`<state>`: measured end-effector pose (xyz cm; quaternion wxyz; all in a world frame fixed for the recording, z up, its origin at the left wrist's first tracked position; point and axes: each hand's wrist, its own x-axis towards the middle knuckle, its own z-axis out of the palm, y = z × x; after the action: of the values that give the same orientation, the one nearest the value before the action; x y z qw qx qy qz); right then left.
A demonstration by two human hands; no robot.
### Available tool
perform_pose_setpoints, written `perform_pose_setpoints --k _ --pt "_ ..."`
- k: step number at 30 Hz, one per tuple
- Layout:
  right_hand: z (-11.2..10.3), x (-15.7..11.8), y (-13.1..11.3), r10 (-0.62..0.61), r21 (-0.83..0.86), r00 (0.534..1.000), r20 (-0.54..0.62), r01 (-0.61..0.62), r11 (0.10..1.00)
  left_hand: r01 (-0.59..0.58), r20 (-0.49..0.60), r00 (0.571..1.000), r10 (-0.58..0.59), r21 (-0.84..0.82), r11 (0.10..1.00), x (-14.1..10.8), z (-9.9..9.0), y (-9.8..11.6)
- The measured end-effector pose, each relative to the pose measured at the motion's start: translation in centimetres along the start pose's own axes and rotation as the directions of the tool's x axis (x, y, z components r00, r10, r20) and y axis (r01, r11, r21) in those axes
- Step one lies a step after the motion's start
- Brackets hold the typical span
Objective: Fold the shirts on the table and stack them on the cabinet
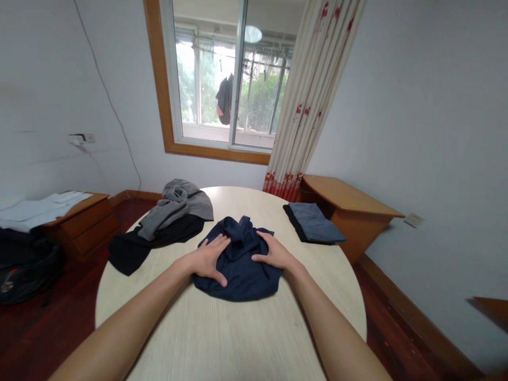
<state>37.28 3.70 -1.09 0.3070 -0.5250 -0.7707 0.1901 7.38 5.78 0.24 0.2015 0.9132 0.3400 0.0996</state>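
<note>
A crumpled navy garment [246,272] lies bunched on the round table [206,338], its exact kind hidden by the folds. My left hand [210,259] rests flat on its left side with fingers and thumb spread. On the right side, my right hand [273,251] touches the cloth, thumb and fingers apart. Neither hand pinches the fabric. To the left sits a loose heap of a grey garment [190,198] over black cloth [130,251]. A neatly folded stack, with a blue-grey garment [313,219] on black cloth, lies at the right.
A wooden desk [345,196] stands behind the table's right edge. At the left are a wooden cabinet [87,222] with papers on top and a black bag [27,264] on the floor. A curtain [301,116] hangs beside the window.
</note>
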Motion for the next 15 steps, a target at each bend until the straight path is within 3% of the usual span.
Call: perform_pose_setpoints --k 3,6,11,15 --pt "0.9 0.4 -1.0 -0.015 -0.084 1.000 0.000 0.015 0.996 0.050 -0.002 0.999 -0.049 0.045 0.998 0.2 0.5 1.0" --pt "1.4 0.6 -2.0 -0.005 -0.058 0.999 -0.046 0.003 0.998 0.092 -0.031 0.995 -0.090 0.054 0.994 0.5 0.8 2.0" --pt "2.1 0.7 -3.9 -0.029 0.319 0.999 -0.043 0.041 0.947 0.157 -0.097 0.984 -0.151 0.057 0.986 0.9 1.1 2.7" --pt "2.6 0.2 -6.3 -0.042 0.680 0.991 0.127 -0.056 0.731 0.103 -0.265 0.961 -0.079 0.078 0.992 0.9 0.8 3.0"
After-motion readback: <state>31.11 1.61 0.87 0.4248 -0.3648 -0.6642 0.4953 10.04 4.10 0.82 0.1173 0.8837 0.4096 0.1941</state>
